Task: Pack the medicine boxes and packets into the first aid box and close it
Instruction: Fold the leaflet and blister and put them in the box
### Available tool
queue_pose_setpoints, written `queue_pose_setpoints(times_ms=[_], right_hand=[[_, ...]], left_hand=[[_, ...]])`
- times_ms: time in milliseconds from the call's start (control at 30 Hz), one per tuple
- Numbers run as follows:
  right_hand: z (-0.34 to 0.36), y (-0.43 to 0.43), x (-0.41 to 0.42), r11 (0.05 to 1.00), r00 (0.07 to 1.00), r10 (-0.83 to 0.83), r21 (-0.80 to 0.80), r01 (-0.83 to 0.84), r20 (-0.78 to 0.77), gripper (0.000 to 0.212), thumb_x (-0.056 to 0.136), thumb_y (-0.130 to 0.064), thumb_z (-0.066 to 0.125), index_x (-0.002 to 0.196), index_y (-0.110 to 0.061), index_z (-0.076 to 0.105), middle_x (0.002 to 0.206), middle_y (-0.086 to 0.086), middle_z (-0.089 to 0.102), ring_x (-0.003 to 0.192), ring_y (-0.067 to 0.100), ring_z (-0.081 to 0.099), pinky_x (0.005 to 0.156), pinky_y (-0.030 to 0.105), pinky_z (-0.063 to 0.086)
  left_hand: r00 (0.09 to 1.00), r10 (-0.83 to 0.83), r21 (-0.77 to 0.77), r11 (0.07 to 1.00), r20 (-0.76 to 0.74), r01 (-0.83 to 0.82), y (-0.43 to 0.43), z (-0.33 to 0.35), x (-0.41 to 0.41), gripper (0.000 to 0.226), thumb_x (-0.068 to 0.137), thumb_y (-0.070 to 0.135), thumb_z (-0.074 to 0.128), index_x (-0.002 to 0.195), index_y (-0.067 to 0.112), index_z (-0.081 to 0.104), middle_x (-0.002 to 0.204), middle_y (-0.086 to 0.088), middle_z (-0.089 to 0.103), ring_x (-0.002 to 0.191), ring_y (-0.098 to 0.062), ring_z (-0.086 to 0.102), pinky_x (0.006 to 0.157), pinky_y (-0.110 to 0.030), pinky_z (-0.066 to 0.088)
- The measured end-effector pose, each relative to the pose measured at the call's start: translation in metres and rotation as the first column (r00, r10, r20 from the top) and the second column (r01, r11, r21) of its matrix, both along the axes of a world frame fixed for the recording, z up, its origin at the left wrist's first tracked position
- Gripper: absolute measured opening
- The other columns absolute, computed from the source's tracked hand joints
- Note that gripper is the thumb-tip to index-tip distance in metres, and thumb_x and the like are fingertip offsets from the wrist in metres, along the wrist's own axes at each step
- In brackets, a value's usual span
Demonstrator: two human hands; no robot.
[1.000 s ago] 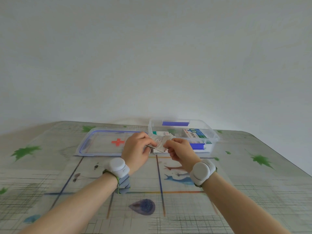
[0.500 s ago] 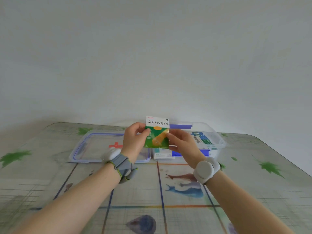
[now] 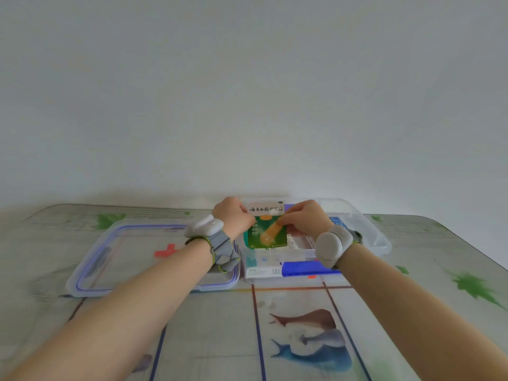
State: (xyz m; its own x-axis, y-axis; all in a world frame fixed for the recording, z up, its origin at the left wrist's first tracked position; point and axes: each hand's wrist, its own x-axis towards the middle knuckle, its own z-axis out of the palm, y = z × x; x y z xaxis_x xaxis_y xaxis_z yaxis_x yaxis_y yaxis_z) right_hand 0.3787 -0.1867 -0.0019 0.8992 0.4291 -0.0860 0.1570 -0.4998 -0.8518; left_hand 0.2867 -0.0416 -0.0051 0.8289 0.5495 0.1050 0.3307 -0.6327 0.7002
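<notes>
Bandage packet [image 3: 268,236] — upright at first aid box [image 3: 380,239] | left grip [image 3: 233,215], right grip [image 3: 308,219] pinch its edges

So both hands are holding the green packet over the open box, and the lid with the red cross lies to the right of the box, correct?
Not quite: the head view shows the lid to the left of the box. The left hand and right hand do hold the green packet over it.
</notes>
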Motion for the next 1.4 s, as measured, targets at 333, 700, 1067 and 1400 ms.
queue_pose_setpoints(times_ms=[333, 700, 1067, 1400], right_hand=[[-0.015, 0.024, 0.024, 0.919, 0.983, 0.129, -0.389, -0.068, 0.134, 0.025, 0.068, -0.017, 0.076, 0.084, 0.002, 0.072, 0.071, 0.01, 0.07, 0.062, 0.02, 0.06, 0.075, 0.036, 0.057], [-0.015, 0.038, 0.016, 0.794, 0.961, 0.229, -0.6, -0.093, 0.155, 0.03, 0.068, -0.029, 0.079, 0.08, -0.013, 0.057, 0.08, 0.005, 0.068, 0.068, 0.018, 0.062, 0.055, 0.024, 0.049], [-0.008, 0.028, 0.017, 0.869, 0.979, 0.137, -0.493, -0.045, 0.152, 0.02, 0.076, -0.025, 0.071, 0.077, -0.009, 0.058, 0.059, 0.001, 0.072, 0.05, 0.01, 0.064, 0.058, 0.026, 0.055], [0.012, -0.015, 0.008, 0.865, 0.976, 0.081, -0.5, 0.032, 0.202, 0.014, 0.08, -0.013, 0.057, 0.075, -0.002, 0.064, 0.065, 0.008, 0.073, 0.054, 0.016, 0.062, 0.072, 0.032, 0.057]], left_hand=[[0.999, -0.029, 0.405, 0.913, -0.027, 0.037, 0.022, -0.021, 0.009, 0.034, 0.08, 0.012, 0.045, 0.051, 0.014, 0.025, 0.048, -0.001, 0.025, 0.045, -0.021, 0.027, 0.043, -0.026, 0.019], [0.998, -0.031, 0.308, 0.951, -0.046, 0.044, 0.027, -0.019, 0.011, 0.039, 0.085, 0.02, 0.05, 0.059, 0.028, 0.022, 0.083, -0.003, 0.046, 0.073, -0.022, 0.04, 0.068, -0.029, 0.035], [0.997, -0.036, 0.319, 0.946, -0.071, 0.057, 0.023, -0.015, 0.009, 0.037, 0.086, 0.016, 0.048, 0.056, 0.016, 0.027, 0.054, 0.001, 0.03, 0.047, -0.018, 0.028, 0.045, -0.025, 0.02], [0.994, -0.035, 0.232, 0.971, -0.108, 0.059, 0.023, -0.01, 0.001, 0.024, 0.093, 0.024, 0.045, 0.069, 0.022, 0.049, 0.071, 0.001, 0.051, 0.078, -0.026, 0.052, 0.064, -0.027, 0.04]])
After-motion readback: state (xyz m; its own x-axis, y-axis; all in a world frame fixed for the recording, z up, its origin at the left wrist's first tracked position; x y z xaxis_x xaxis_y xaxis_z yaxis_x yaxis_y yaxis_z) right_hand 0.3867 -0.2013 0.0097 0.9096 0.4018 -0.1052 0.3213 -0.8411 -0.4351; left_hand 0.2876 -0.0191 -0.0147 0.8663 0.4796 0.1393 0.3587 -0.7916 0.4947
